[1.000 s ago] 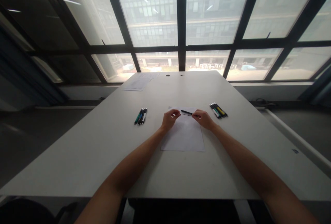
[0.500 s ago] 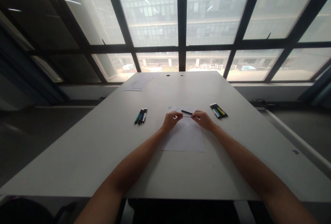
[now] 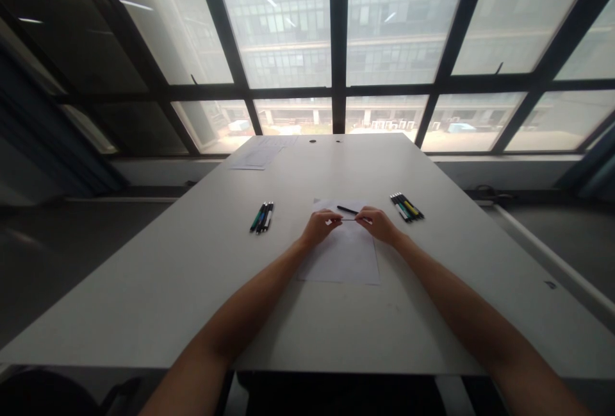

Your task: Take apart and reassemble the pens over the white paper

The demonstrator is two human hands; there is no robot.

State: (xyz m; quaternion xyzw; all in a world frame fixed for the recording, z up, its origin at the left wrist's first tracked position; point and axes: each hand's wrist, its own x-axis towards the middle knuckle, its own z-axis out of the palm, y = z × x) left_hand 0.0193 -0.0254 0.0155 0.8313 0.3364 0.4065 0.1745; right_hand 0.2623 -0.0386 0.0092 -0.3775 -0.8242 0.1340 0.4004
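Over a white sheet of paper (image 3: 341, 262), my left hand (image 3: 321, 226) and my right hand (image 3: 377, 224) face each other with fingers pinched. Between them they hold a thin dark pen refill (image 3: 349, 219), one end in each hand. Its ends are hidden by my fingers. Just beyond it a black pen barrel (image 3: 346, 209) lies slantwise on the paper, its right end partly covered by my right hand.
Several pens (image 3: 262, 217) lie side by side left of the paper. Another row of pens (image 3: 407, 207) lies to the right. More papers (image 3: 254, 156) rest at the far left of the white table (image 3: 158, 300). Large windows (image 3: 288, 25) stand beyond it.
My left fingertips have shifted slightly along the refill, and its grip looks a little changed. My right hand and the pens are nearly unmoved.
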